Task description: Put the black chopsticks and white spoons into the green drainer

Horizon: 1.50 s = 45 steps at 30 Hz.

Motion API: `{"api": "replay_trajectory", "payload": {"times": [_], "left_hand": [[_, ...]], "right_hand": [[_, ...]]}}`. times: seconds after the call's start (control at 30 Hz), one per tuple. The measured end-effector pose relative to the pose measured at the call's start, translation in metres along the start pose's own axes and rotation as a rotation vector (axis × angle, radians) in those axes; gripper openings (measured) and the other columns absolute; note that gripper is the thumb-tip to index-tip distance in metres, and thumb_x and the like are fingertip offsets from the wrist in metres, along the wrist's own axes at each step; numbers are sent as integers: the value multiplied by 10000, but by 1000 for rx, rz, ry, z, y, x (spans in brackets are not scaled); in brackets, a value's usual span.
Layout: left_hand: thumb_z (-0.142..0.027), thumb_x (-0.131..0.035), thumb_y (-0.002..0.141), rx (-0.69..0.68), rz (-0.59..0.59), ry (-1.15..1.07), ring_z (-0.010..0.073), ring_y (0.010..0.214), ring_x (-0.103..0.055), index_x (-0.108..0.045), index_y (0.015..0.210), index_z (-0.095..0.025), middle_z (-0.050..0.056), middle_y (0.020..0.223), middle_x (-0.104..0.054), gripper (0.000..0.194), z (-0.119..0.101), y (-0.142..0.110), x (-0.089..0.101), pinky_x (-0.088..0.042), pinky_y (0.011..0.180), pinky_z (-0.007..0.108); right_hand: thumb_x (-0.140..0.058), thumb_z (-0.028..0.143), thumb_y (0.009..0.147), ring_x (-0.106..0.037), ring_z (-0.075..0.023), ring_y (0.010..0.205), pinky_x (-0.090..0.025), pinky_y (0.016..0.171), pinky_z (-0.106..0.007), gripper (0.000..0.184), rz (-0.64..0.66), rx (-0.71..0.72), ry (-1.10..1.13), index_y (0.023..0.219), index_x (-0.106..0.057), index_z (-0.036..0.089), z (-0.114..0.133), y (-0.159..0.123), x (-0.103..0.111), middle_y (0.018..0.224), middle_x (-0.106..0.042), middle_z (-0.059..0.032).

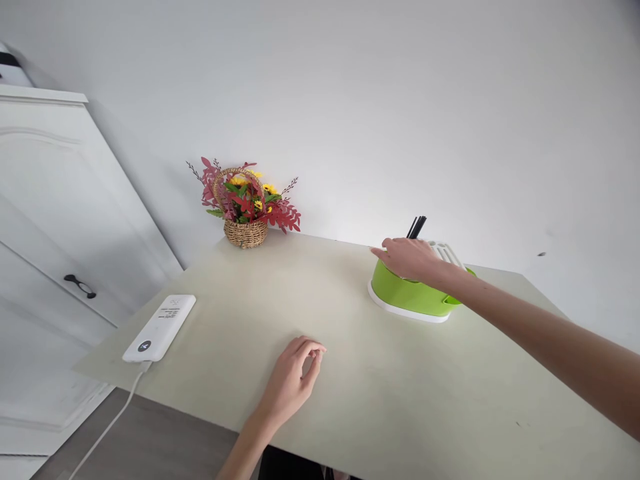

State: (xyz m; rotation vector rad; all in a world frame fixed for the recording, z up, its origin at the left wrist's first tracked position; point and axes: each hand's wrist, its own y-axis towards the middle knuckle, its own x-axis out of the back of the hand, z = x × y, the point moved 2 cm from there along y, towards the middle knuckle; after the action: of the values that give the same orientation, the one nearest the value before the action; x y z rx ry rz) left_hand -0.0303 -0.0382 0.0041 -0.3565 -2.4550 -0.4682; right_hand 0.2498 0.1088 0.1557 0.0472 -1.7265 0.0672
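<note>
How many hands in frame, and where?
2. The left hand is at the tabletop, near its front edge; the right hand is over the left part of the green holder.

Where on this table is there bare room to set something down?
The widest bare stretch of table runs from the left hand to the right forearm, nearside of the green holder. Another lies between the flower basket and that holder; a smaller one separates the white device from the left hand. It's crowded at the holder, under the right hand.
</note>
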Motion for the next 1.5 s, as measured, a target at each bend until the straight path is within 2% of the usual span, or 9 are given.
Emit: {"api": "replay_trajectory", "payload": {"times": [0.2, 0.37, 0.57, 0.9, 1.07, 1.2, 1.3, 1.4, 1.5], "left_hand": [[-393, -446, 1070, 10, 1, 9, 230, 999, -687, -696, 1090, -279, 69, 1074, -726, 276, 0, 1, 1, -576, 785, 315], [-426, -451, 1069, 29, 6, 25, 229, 1004, -688, -707, 1110, -286, 70, 1087, -725, 294, 0, 2, 2, -551, 680, 276], [-440, -459, 1066, 26, -19, 66, 226, 999, -687, -709, 1085, -279, 63, 1086, -731, 298, 0, 5, 2, -553, 715, 279], [-471, -463, 1059, 42, -22, 105, 222, 978, -694, -703, 1034, -272, 62, 1053, -742, 313, -4, 9, 3, -528, 640, 244], [-466, -463, 1062, 10, -39, 125, 211, 958, -701, -709, 1021, -270, 53, 1031, -747, 317, -7, 9, 3, -567, 797, 282], [-485, -458, 1060, 2, -61, 141, 221, 944, -705, -711, 1017, -262, 64, 1020, -750, 340, -9, 9, 3, -571, 790, 292], [-493, -456, 1058, 5, -68, 142, 228, 947, -705, -714, 1023, -264, 69, 1027, -752, 347, -9, 9, 3, -580, 790, 300], [-506, -441, 1059, 3, -71, 153, 237, 955, -706, -710, 1029, -264, 77, 1037, -748, 363, -8, 9, 4, -590, 811, 324], [-490, -437, 1060, -43, -122, 231, 256, 1054, -695, -690, 1048, -253, 92, 1091, -736, 347, -5, 7, 5, -581, 927, 388]], "right_hand": [[-328, 444, 1060, -413, -404, 1417, -353, 1102, -532, 518, -165, -103, 38, 1382, -527, 90, -51, -20, 0, 1492, -499, -256], [-255, 483, 1046, -510, -399, 1322, -449, 1007, -576, 549, -98, -221, 160, 1363, -530, 128, -73, -28, -26, 1415, -544, -259], [-187, 469, 1041, -469, -424, 1359, -476, 963, -619, 575, -104, -297, 277, 1450, -440, 154, -95, -24, -44, 1488, -475, -267], [-238, 450, 1055, -409, -445, 1413, -422, 1003, -607, 572, -165, -408, 340, 1422, -486, 87, -194, -22, -70, 1482, -462, -350], [-241, 450, 1069, -436, -423, 1403, -406, 1019, -550, 588, -207, -396, 363, 1361, -552, 45, -229, -33, -73, 1434, -512, -356], [-235, 448, 1067, -385, -461, 1458, -351, 1108, -610, 625, -297, -449, 363, 1385, -549, 11, -219, -48, -75, 1476, -487, -369], [-146, 458, 1070, -117, -423, 1592, -231, 1222, -608, 708, -409, -451, 354, 1552, -362, -13, -180, -78, -88, 1674, -234, -323], [-173, 422, 1070, 13, -289, 1623, -148, 1290, -534, 674, -606, -277, 330, 1640, -219, 65, -127, -119, -120, 1751, -90, -192], [-224, 426, 1052, -17, -282, 1621, -153, 1297, -539, 661, -547, -165, 373, 1633, -271, 112, -87, -153, -172, 1746, -154, -162]]}}
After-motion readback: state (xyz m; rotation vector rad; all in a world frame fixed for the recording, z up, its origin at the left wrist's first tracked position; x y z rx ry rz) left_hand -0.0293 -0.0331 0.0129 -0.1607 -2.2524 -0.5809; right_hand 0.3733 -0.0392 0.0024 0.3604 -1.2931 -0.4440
